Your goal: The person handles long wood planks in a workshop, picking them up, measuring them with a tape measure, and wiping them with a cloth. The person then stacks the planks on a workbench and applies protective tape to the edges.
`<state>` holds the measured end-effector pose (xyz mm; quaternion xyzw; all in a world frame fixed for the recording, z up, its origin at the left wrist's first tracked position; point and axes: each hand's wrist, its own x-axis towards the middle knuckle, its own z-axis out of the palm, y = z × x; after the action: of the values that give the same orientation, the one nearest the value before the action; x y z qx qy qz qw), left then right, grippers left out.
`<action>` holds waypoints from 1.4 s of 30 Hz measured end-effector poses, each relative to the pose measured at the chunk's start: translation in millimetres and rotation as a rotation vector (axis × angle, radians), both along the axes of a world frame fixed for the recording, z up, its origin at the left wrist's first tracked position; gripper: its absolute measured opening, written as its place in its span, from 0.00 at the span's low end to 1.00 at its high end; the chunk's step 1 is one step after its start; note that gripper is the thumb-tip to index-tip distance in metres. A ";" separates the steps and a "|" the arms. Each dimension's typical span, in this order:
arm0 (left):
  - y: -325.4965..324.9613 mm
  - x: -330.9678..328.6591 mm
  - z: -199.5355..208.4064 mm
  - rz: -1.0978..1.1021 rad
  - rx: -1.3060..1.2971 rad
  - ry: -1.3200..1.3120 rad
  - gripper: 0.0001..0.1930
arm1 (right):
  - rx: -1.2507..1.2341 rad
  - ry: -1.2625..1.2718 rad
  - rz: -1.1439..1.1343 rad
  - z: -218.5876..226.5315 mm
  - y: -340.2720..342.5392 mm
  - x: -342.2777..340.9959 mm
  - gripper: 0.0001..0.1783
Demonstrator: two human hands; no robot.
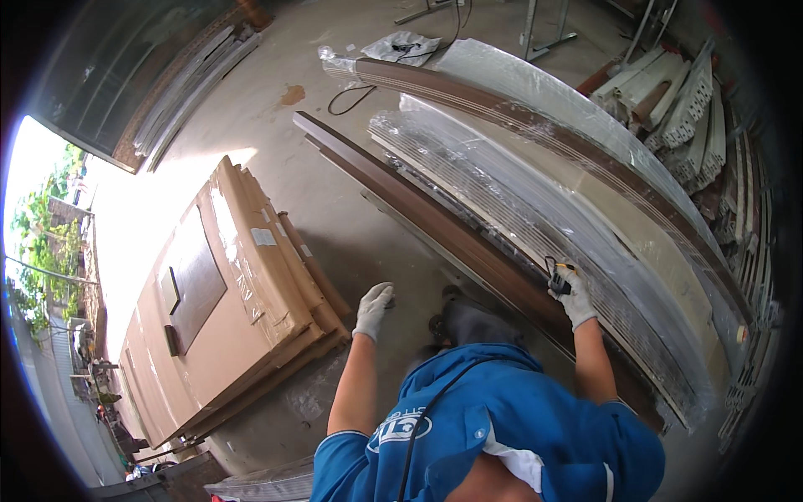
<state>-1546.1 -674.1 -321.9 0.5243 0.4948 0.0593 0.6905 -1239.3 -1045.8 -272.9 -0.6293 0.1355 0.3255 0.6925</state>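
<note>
From the head view, I see the right hand, in a white glove, gripping a small black-and-yellow hand tool, much like a tape measure. It is held above the near part of a long bundle of pale grooved profiles in clear plastic, by the edge facing a long dark-brown profile. I can't tell whether the tool touches the bundle.

The left hand, also white-gloved, is out over the grey concrete floor, near the right-hand corner of a stack of flat brown cardboard packages. Its fingers look bent, but I can't tell whether they are fully closed or hold anything.

A flat dark-grey sheet lies on top of the stack, with a thin dark-edged rectangular piece along its left edge and a small dark block at its near left corner. Beyond the pale bundle runs a curved-looking brown striped bundle; white hollow profiles are piled farther right.
</note>
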 end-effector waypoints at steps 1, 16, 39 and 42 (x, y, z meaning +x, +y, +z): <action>6.5 15.6 3.3 -0.039 0.007 -0.054 0.19 | 0.007 0.010 -0.029 -2.3 8.9 5.8 0.22; 105.2 272.8 100.9 -0.508 -0.106 -0.447 0.23 | -0.144 -0.824 0.666 58.2 227.2 86.4 0.57; 325.5 314.1 96.0 -0.658 -0.353 -0.464 0.13 | -0.325 -0.735 0.983 109.7 440.7 107.8 0.49; 418.0 308.9 73.6 -0.310 -0.578 -0.360 0.14 | -0.500 -0.613 1.040 94.9 412.7 117.6 0.42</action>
<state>-1237.2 -256.2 -248.3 0.3576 0.2762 -0.0968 0.8868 -1121.6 -633.2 -178.1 -0.8192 -0.3184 0.3826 0.2848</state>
